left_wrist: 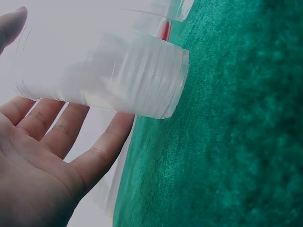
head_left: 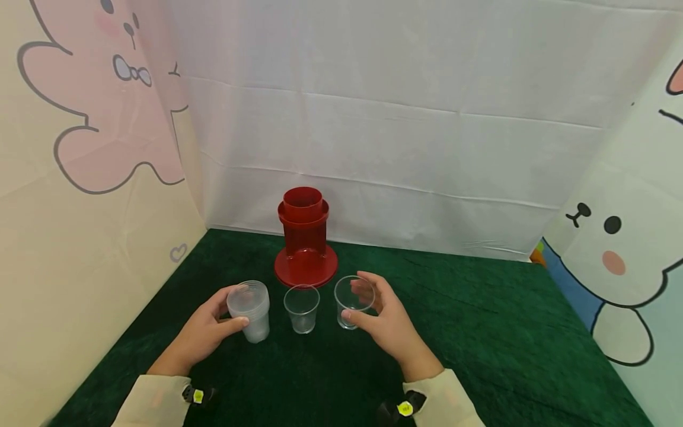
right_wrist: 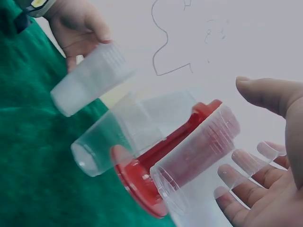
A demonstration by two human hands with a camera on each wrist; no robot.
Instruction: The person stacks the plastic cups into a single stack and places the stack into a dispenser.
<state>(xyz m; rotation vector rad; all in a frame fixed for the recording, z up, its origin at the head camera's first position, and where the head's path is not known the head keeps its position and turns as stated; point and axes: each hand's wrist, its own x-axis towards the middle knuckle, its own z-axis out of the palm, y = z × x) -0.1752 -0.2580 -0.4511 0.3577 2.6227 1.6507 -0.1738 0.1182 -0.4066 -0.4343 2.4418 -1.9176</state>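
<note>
A stack of clear plastic cups is held in my left hand, thumb on the near side and fingers behind. In the left wrist view the nested cups lie between the thumb and the extended fingers. Whether their base touches the cloth, I cannot tell. One single clear cup stands upright in the middle. To its right is another clear cup, with my right hand around it. The right wrist view shows fingers behind this cup and the thumb apart from it.
Behind the cups stands a red cylindrical holder on a round base. Dark green cloth covers the table. A white curtain hangs behind, with cartoon-printed sheets on both sides.
</note>
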